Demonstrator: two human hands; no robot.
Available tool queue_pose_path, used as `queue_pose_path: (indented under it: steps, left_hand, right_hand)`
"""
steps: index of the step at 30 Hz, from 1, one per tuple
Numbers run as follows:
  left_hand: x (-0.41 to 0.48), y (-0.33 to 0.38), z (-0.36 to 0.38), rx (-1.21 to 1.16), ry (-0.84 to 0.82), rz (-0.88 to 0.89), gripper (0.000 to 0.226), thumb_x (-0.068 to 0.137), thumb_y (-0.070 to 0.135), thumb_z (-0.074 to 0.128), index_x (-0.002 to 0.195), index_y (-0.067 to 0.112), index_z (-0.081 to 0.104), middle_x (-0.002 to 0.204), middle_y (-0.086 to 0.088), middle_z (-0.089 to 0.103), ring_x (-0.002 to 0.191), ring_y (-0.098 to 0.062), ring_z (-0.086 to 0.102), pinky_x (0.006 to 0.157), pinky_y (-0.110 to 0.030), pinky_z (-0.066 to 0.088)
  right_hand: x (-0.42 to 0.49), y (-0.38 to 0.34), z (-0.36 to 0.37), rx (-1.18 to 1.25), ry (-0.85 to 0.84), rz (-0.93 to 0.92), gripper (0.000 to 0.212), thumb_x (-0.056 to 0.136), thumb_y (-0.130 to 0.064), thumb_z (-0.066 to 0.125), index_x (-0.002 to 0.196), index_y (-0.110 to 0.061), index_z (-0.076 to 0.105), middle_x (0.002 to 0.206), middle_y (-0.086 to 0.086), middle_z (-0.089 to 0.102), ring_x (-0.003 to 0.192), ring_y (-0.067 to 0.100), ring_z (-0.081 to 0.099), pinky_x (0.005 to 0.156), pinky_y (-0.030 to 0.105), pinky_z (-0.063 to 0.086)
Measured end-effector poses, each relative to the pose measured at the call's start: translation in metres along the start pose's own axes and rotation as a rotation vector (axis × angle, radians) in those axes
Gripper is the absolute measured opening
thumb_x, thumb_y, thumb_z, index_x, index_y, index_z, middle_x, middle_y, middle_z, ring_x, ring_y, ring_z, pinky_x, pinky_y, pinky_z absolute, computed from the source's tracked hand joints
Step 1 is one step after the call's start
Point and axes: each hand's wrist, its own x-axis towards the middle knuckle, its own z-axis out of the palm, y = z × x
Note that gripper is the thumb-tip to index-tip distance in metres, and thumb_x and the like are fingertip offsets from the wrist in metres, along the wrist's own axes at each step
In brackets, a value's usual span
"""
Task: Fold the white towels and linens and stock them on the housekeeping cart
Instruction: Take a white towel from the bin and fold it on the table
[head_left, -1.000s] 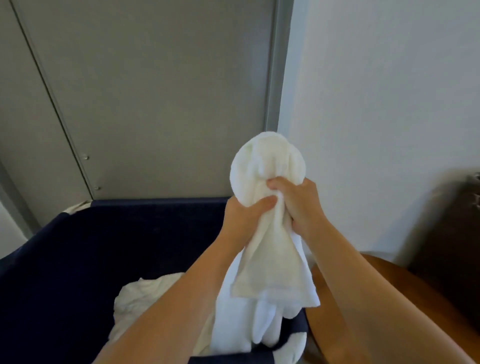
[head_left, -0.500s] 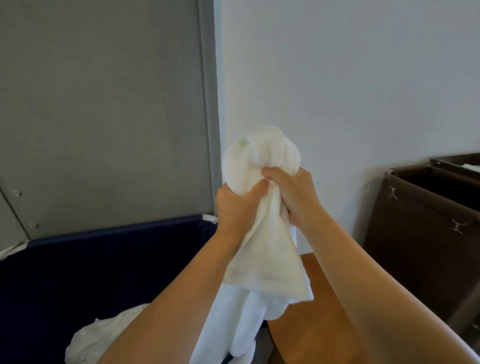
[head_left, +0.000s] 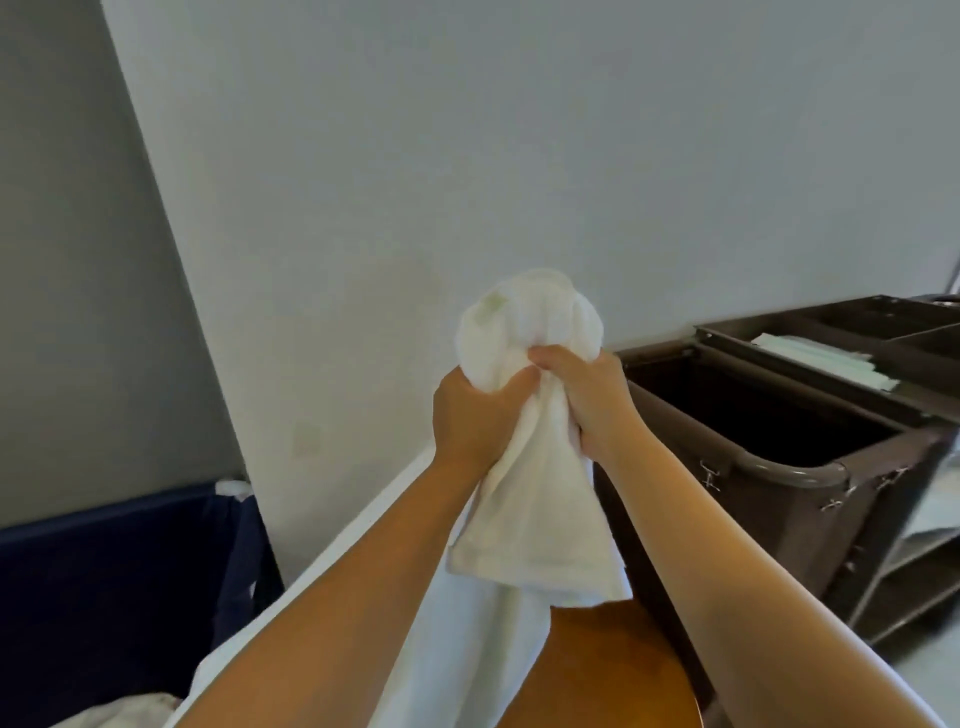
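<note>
Hamper (head_left: 104, 561) sits low left; left hand (head_left: 478, 410) and right hand (head_left: 587, 400) both clench one bunched white towel (head_left: 530, 467) held high, likely hunting an edge to fold. Housekeeping cart (head_left: 779, 431) stands right, tray contents blurred.

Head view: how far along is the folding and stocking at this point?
Done: little shows; pale flat items lie in the top tray of the housekeeping cart, kind unclear. In hand: left hand and right hand both grip one bunched, unfolded white towel, held up. Left: fold it, stock it, and handle the white linen at the blue hamper.
</note>
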Motion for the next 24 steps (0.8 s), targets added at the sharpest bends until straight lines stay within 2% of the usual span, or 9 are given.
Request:
queue_pose_path:
  steps: [4, 6, 8, 10, 12, 18, 21, 24]
  left_hand:
    - [0.001, -0.015, 0.05, 0.147, -0.07, -0.02, 0.043, 0.06, 0.054, 0.061, 0.093, 0.025, 0.062, 0.088, 0.007, 0.065, 0.091, -0.017, 0.064, 0.082, -0.037, 0.054]
    - [0.002, -0.028, 0.062, 0.204, -0.085, -0.031, 0.047, 0.064, 0.053, 0.063, 0.1, 0.023, 0.063, 0.092, 0.006, 0.064, 0.095, -0.02, 0.063, 0.084, -0.038, 0.053]
    - [0.003, -0.041, 0.073, 0.306, -0.105, -0.032, 0.047, 0.076, 0.048, 0.068, 0.109, 0.016, 0.062, 0.1, 0.0, 0.066, 0.098, -0.023, 0.063, 0.084, -0.037, 0.051]
    - [0.003, -0.05, 0.08, 0.399, -0.115, -0.021, 0.045, 0.082, 0.044, 0.066, 0.115, 0.013, 0.06, 0.106, -0.004, 0.067, 0.1, -0.025, 0.062, 0.082, -0.033, 0.049]
    - [0.004, -0.056, 0.082, 0.434, -0.128, 0.004, 0.046, 0.084, 0.042, 0.065, 0.12, 0.014, 0.058, 0.11, -0.005, 0.066, 0.102, -0.024, 0.062, 0.081, -0.03, 0.047]
    - [0.015, -0.08, 0.07, 0.492, -0.168, 0.063, 0.046, 0.084, 0.04, 0.066, 0.122, 0.015, 0.058, 0.111, -0.001, 0.066, 0.103, -0.019, 0.061, 0.074, -0.021, 0.04]
    - [0.022, -0.095, 0.063, 0.476, -0.222, 0.083, 0.046, 0.085, 0.035, 0.067, 0.125, 0.014, 0.057, 0.114, -0.002, 0.065, 0.105, -0.019, 0.061, 0.079, -0.021, 0.043]
    - [0.035, -0.11, 0.05, 0.485, -0.247, 0.065, 0.046, 0.085, 0.036, 0.067, 0.126, 0.017, 0.057, 0.116, 0.001, 0.065, 0.108, -0.016, 0.06, 0.08, -0.018, 0.04]
  right_hand:
    - [0.022, 0.02, -0.056, -0.126, -0.02, 0.022, 0.02, 0.084, -0.028, 0.067, 0.1, -0.02, 0.059, 0.093, 0.004, 0.065, 0.086, 0.02, 0.064, 0.077, 0.034, 0.054]
    - [0.031, 0.038, -0.07, -0.189, -0.023, 0.034, 0.019, 0.084, -0.032, 0.067, 0.098, -0.022, 0.058, 0.093, -0.001, 0.063, 0.087, 0.015, 0.061, 0.074, 0.029, 0.051]
    - [0.036, 0.057, -0.077, -0.205, -0.011, 0.039, 0.035, 0.083, -0.035, 0.067, 0.112, -0.02, 0.054, 0.098, -0.004, 0.06, 0.091, 0.012, 0.06, 0.069, 0.024, 0.048]
    - [0.04, 0.072, -0.08, -0.164, 0.013, 0.03, 0.053, 0.081, -0.036, 0.068, 0.123, -0.02, 0.041, 0.105, -0.01, 0.054, 0.095, 0.009, 0.057, 0.07, 0.023, 0.047]
    - [0.042, 0.079, -0.08, -0.162, 0.017, 0.017, 0.055, 0.085, -0.033, 0.066, 0.126, -0.027, 0.03, 0.1, -0.017, 0.045, 0.089, 0.004, 0.052, 0.067, 0.021, 0.044]
    - [0.067, 0.087, -0.062, -0.317, -0.007, 0.025, 0.024, 0.092, -0.03, 0.055, 0.112, -0.016, 0.053, 0.102, -0.002, 0.055, 0.089, 0.011, 0.054, 0.071, 0.024, 0.045]
    - [0.079, 0.093, -0.043, -0.338, -0.009, 0.024, 0.005, 0.095, -0.017, 0.051, 0.095, -0.013, 0.053, 0.085, -0.004, 0.052, 0.075, 0.008, 0.048, 0.061, 0.019, 0.037]
    - [0.09, 0.106, -0.021, -0.383, 0.022, 0.019, 0.009, 0.095, -0.015, 0.048, 0.086, -0.016, 0.049, 0.078, -0.005, 0.048, 0.073, 0.011, 0.045, 0.061, 0.02, 0.037]
